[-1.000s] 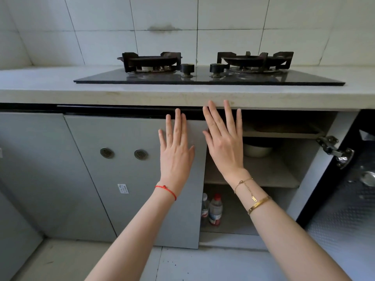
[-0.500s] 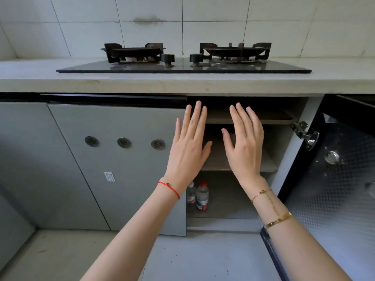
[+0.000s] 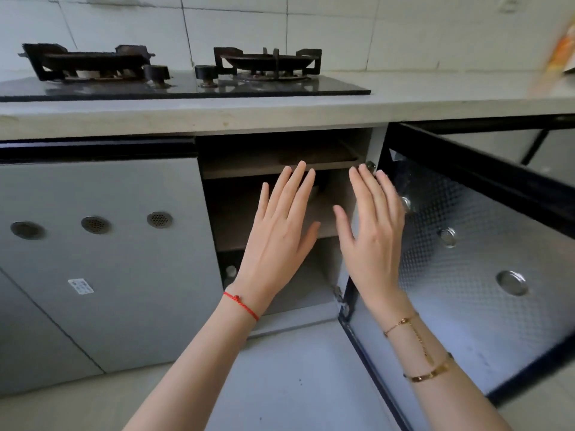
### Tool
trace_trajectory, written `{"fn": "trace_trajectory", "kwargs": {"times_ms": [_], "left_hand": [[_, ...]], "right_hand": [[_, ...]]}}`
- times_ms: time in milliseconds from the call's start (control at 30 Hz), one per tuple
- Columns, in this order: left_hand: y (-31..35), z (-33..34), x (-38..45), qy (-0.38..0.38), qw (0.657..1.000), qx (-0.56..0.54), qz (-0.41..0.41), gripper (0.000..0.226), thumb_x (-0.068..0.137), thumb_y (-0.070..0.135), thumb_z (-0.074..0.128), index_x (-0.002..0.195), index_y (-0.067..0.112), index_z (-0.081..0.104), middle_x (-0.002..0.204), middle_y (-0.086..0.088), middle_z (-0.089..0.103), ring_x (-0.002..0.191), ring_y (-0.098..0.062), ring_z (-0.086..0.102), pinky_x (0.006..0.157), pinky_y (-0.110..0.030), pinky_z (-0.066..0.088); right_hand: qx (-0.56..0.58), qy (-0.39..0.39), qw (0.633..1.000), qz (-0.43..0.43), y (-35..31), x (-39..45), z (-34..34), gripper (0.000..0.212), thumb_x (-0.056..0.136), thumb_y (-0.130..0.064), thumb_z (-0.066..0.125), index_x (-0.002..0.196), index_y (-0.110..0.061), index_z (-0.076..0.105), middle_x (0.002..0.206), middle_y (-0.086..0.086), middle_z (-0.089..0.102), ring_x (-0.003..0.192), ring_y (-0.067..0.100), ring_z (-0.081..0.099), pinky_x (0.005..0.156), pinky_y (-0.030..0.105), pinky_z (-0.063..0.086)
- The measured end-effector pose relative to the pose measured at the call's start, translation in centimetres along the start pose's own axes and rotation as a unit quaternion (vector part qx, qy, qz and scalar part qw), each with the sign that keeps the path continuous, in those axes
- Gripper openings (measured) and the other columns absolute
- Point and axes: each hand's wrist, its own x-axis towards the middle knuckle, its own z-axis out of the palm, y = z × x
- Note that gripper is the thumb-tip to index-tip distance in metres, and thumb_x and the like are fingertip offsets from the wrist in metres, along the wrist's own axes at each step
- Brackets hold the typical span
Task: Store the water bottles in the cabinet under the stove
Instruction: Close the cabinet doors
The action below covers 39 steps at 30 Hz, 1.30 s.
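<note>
The cabinet under the stove (image 3: 280, 188) stands open, with dark shelves inside. My left hand (image 3: 280, 231) is raised flat in front of the opening, fingers spread, holding nothing. Beside it my right hand (image 3: 373, 234) is also flat and empty, near the cabinet's right post. One white bottle cap (image 3: 231, 270) peeks out low in the cabinet, just left of my left wrist. The rest of the bottles are hidden behind my left hand and arm. The open door (image 3: 466, 275), with its patterned metal inner face, swings out to the right.
The black two-burner gas stove (image 3: 174, 73) sits on the pale countertop (image 3: 435, 101). A closed grey door (image 3: 109, 250) with three round vents is to the left. An orange blurred object (image 3: 560, 51) shows at the top right. Pale floor tiles lie below.
The view has shifted right and closer to the open cabinet. Both hands moved right with it, still flat and empty. The bottles, seen earlier on the bottom shelf, are now mostly hidden behind my left arm.
</note>
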Motion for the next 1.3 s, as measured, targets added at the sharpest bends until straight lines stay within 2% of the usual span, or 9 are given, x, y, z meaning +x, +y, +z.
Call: {"fn": "trace_trajectory", "kwargs": {"times_ms": [300,433,633,933,1133,1300], "left_hand": [[8.7,1.4,-2.1,-0.011,0.989,-0.1,0.105,0.07,0.097,0.029,0.051,0.155,0.016,0.014,0.165,-0.001,0.01,0.153,-0.017,0.001,0.124,-0.048,0.01],[13.7,2.2,-2.8,-0.014,0.974,-0.17,0.15,0.072,0.097,0.028,0.053,0.155,0.015,0.014,0.164,0.0,0.011,0.153,-0.016,0.001,0.124,-0.047,0.011],[20.1,2.6,-2.7,-0.038,0.947,-0.26,0.186,0.072,0.098,0.029,0.051,0.156,0.017,0.01,0.165,0.003,0.008,0.152,-0.013,0.0,0.124,-0.048,0.01],[24.2,2.9,1.0,-0.042,0.94,-0.273,0.201,0.066,0.097,0.007,0.038,0.156,0.019,0.012,0.165,0.003,0.009,0.153,-0.021,0.002,0.122,-0.055,0.013],[25.1,2.7,1.9,-0.065,0.939,-0.267,0.208,0.068,0.093,0.002,0.035,0.155,0.021,0.016,0.164,0.003,0.014,0.153,-0.022,0.002,0.121,-0.057,0.01],[24.8,2.6,1.8,-0.061,0.941,-0.265,0.201,0.067,0.091,-0.002,0.034,0.153,0.021,0.023,0.162,0.005,0.02,0.152,-0.023,0.002,0.121,-0.058,0.01]], "right_hand": [[-0.089,0.071,0.993,0.039,2.9,-5.2,-10.1,0.046,0.1,-0.023,0.052,0.142,-0.006,0.044,0.148,0.007,0.044,0.143,0.026,0.031,0.113,0.047,0.032],[-0.147,0.095,0.983,0.061,4.0,-6.9,-15.1,0.046,0.1,-0.022,0.051,0.143,-0.007,0.043,0.15,0.007,0.041,0.143,0.025,0.03,0.114,0.048,0.03],[-0.168,0.121,0.97,0.13,6.1,-8.0,-20.3,0.052,0.1,-0.021,0.05,0.147,-0.007,0.033,0.155,0.007,0.032,0.146,0.023,0.024,0.118,0.044,0.024],[-0.178,0.094,0.958,0.204,9.0,-7.9,-21.4,0.057,0.101,-0.028,0.045,0.15,-0.007,0.025,0.157,0.006,0.028,0.146,0.022,0.022,0.12,0.037,0.02],[-0.159,0.069,0.966,0.194,9.8,-7.6,-20.9,0.051,0.101,-0.022,0.047,0.148,-0.007,0.032,0.153,0.004,0.037,0.145,0.022,0.027,0.117,0.044,0.026],[-0.129,0.069,0.97,0.195,9.2,-7.6,-21.0,0.048,0.101,-0.021,0.043,0.147,-0.007,0.034,0.151,0.004,0.039,0.144,0.02,0.028,0.118,0.04,0.026]]}}
